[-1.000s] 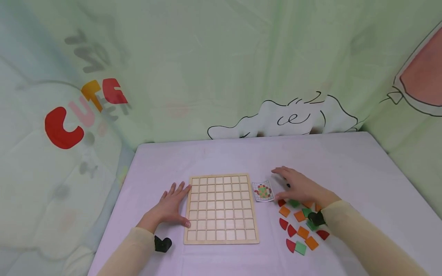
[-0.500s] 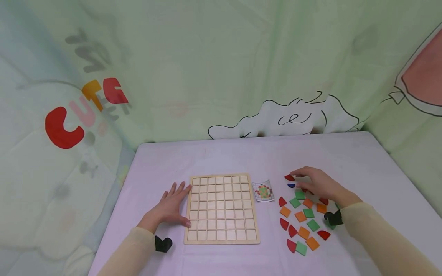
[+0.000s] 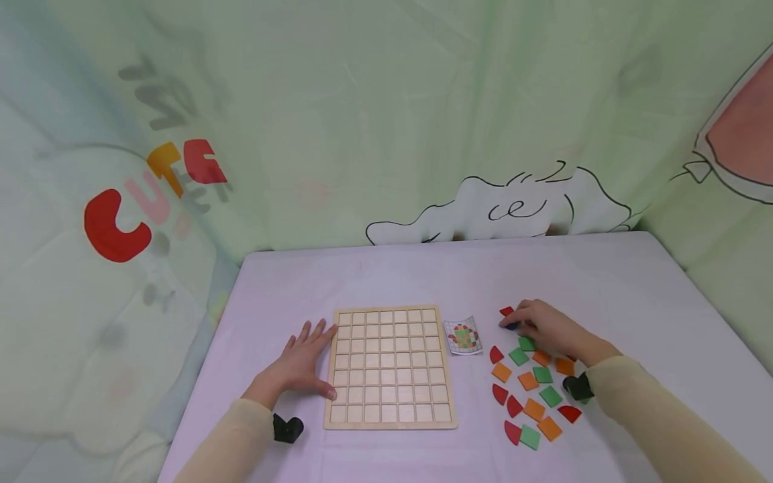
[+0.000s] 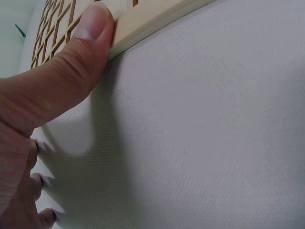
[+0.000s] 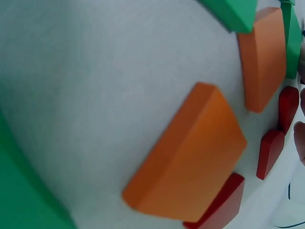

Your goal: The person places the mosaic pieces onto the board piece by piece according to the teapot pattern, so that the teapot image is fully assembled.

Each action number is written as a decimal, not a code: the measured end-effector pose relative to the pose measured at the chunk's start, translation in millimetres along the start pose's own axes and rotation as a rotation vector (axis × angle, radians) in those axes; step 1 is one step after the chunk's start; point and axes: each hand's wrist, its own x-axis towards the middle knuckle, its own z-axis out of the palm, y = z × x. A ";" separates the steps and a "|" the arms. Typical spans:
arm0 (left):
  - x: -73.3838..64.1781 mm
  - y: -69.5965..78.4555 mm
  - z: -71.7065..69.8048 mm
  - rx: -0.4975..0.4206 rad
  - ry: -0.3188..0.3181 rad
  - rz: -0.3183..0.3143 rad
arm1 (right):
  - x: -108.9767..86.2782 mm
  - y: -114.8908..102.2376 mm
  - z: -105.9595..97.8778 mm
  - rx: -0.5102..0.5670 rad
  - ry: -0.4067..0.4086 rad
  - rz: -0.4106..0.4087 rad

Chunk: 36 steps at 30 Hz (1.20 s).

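Note:
The wooden grid board (image 3: 389,426) lies flat, its square cells bare. My left hand (image 3: 296,365) is spread at its left side, with the thumb (image 4: 90,28) resting on the frame in the left wrist view. At the far end of the scattered pieces, my right hand (image 3: 552,329) pinches a small dark blue half-round piece (image 3: 512,327), mostly covered by the fingers. Just behind the fingers lies a red quarter-round piece (image 3: 506,311). The right wrist view catches only fingertips (image 5: 300,138) at its right edge, near red pieces (image 5: 270,152).
Between board and pieces lies a small pattern card (image 3: 464,337) with a coloured grid picture. Orange squares (image 3: 534,409), green squares (image 3: 530,437) and red quarter-rounds (image 3: 512,432) are scattered on the cloth-covered table (image 3: 386,275). A printed curtain (image 3: 338,121) hangs behind.
My right hand has moved away from beside the card, rightward over the pieces, then back left and closed on the blue piece. The left hand has kept its place at the board.

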 end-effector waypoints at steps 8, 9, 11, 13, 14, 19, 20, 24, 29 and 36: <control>-0.4 1.7 0.4 -0.008 0.005 -0.005 | 1.1 -4.2 0.2 -0.005 -0.014 0.021; -0.1 1.6 0.8 -0.010 0.006 -0.007 | 0.9 -4.5 0.5 -0.009 -0.011 0.027; 0.3 1.3 1.5 -0.011 0.006 -0.007 | 1.0 -3.9 1.6 -0.013 -0.005 0.035; 1.0 0.9 1.7 -0.009 0.008 -0.006 | 1.4 -3.2 2.6 -0.019 0.000 0.043; 1.4 0.5 2.0 -0.007 0.006 -0.007 | 1.7 -2.4 2.8 -0.021 0.000 0.042; 1.4 0.4 1.8 -0.003 0.008 -0.004 | 3.5 -0.2 5.4 -0.015 0.017 0.061; 1.3 0.5 1.6 -0.002 0.008 -0.003 | 3.5 -0.2 5.8 -0.008 0.021 0.068; 1.0 1.2 1.0 0.000 0.008 0.000 | 2.5 -1.6 6.6 0.023 0.034 0.095; 0.9 0.8 0.7 0.004 0.008 -0.006 | 1.5 -7.0 2.9 0.049 0.051 0.136; 0.2 0.8 0.5 -0.003 0.010 -0.002 | -0.1 -11.9 -1.2 0.091 0.074 0.150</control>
